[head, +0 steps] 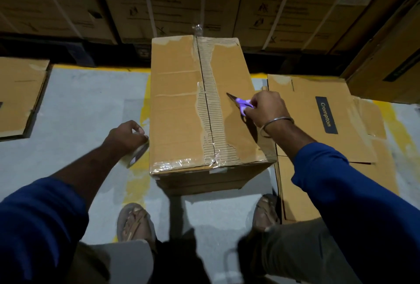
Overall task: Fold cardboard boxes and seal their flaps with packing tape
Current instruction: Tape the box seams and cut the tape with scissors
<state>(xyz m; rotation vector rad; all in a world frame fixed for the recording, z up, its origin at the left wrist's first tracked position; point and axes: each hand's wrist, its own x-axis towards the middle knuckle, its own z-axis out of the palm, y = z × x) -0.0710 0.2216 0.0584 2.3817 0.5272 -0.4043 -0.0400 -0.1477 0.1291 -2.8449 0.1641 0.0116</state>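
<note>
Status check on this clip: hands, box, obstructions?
Left hand grips tape roll beside box. Right hand holds purple scissors over taped box top. Nothing blocking.

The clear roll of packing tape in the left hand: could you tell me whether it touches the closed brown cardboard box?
Cannot tell. In the head view the tape roll reaches the cardboard box at its left edge, but blur hides any contact or gap.

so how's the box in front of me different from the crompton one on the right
The box in front is folded up and stands closed, its flaps meeting at a taped centre seam; the Crompton cardboard lies flat and unfolded on the floor. The standing box's top is torn and bare of print; the flat one shows a dark label. Both are brown corrugated cardboard.
</note>
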